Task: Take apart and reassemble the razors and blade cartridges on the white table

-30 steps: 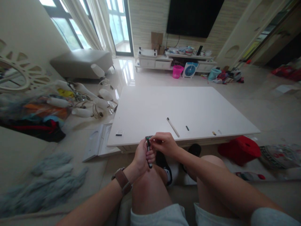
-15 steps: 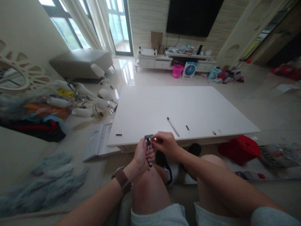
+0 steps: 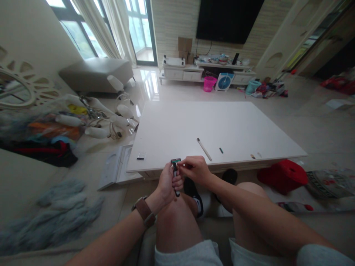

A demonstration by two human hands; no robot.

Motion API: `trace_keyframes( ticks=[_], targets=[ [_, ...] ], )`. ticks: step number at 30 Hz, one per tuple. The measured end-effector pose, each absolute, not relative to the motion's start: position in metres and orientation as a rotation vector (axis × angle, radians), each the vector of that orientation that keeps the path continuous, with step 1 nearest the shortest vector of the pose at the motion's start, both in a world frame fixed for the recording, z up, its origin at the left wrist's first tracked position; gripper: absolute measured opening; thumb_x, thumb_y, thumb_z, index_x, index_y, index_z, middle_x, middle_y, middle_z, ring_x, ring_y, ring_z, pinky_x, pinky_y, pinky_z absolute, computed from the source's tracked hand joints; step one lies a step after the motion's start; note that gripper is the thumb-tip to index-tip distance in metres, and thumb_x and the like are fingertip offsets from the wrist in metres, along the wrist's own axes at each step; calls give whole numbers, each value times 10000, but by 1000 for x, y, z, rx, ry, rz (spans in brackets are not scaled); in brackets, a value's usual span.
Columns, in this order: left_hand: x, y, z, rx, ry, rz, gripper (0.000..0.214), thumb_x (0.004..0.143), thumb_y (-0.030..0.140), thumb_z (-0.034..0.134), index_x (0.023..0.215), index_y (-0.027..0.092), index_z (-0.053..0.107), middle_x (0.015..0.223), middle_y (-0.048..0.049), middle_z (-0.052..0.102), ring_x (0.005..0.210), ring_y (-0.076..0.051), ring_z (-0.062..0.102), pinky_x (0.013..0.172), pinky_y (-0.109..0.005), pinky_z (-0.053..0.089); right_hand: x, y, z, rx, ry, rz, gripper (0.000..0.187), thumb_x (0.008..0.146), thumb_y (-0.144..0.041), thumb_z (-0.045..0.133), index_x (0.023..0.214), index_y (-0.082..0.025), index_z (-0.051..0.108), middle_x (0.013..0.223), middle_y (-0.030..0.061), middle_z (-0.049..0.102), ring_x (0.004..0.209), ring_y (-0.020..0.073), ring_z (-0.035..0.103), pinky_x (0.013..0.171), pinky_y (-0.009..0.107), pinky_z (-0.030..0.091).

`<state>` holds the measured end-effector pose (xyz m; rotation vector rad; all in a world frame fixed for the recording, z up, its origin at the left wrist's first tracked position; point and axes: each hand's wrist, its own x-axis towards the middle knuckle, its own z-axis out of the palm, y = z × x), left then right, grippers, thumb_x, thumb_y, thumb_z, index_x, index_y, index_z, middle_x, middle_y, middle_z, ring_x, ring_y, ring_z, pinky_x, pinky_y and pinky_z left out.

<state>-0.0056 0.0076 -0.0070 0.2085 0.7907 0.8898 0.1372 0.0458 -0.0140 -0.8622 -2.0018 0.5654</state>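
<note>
Gripping a razor (image 3: 175, 170) upright above the knees, just short of the near edge of the white table (image 3: 210, 122): left hand (image 3: 167, 181), fingers curled closely round the handle, green-and-black head uppermost. Right hand (image 3: 197, 169): thumb and forefinger drawn together at the right side of the razor head, remaining fingers bent; whether the tips have hold of anything cannot be told. Change over the past second: the razor head is tipped slightly, its green face now showing more fully; both hands otherwise keep their places. Meaning for the work: attention seems to rest on the head, the left hand steadying while the right fingers at its edge. On the table, unmoved: one pale stick (image 3: 204, 149) with a dark tip, lying aslant beyond the right hand; one small dark green piece (image 3: 221, 150) to the right of it; one small tan piece (image 3: 252, 156) and one clear piece (image 3: 259, 154), side by side farther right; one clear packet (image 3: 141, 156) with a black strip, near the left corner.
</note>
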Motion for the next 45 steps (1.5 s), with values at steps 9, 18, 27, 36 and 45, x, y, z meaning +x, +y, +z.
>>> trace_keyframes(
  ticks=[9,18,27,36,45],
  targets=[
    [-7,6,-7,224,788,889,390,883,476,456,624,195,379,435,98,215,349,-40,140,356,-153,143,136,47,-10,-958,-1934,749,88,806,-198,670,799,-164,751,567,-14,630,496,82,519,525,191,399],
    [-6,6,-7,215,807,886,394,877,486,462,624,193,385,428,97,214,348,-39,137,359,-149,135,136,48,-9,-964,-1931,785,83,797,-185,666,794,-168,747,548,-27,604,488,78,504,523,189,393],
    [-6,7,-9,210,808,879,412,878,504,453,616,193,389,429,97,208,350,-40,125,356,-153,134,136,48,-8,-945,-1957,749,106,799,-200,670,736,-155,743,556,-3,632,491,84,520,520,196,388],
    [-6,6,-6,208,819,868,403,900,483,416,620,194,389,434,94,218,354,-43,121,355,-155,136,136,47,-8,-940,-1943,780,102,792,-195,665,745,-152,745,568,0,643,497,84,530,522,192,395],
    [-4,7,-3,183,862,858,432,933,452,325,592,192,378,420,88,195,350,-49,107,351,-160,126,136,47,-9,-967,-1953,774,114,793,-201,669,721,-142,734,552,-6,624,492,78,509,513,187,375]
  ],
)
